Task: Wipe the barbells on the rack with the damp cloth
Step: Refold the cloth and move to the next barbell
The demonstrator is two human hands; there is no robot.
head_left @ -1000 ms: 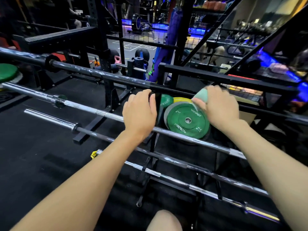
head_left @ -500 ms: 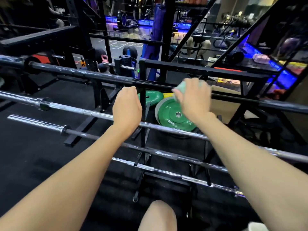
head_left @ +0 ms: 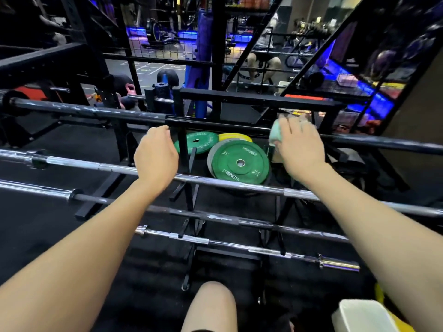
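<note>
Gym rack [head_left: 184, 149] holds barbells. Right hand [head_left: 300, 149] clamps cloth [head_left: 275, 133] on top bar [head_left: 96, 111]; left hand [head_left: 155, 156] curls around it. Hard rubbing could roll it loose.

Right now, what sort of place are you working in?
Most likely a gym's weight area: several barbells lie across a black rack, green weight plates sit behind it, and a kettlebell stands on the floor beyond.
</note>
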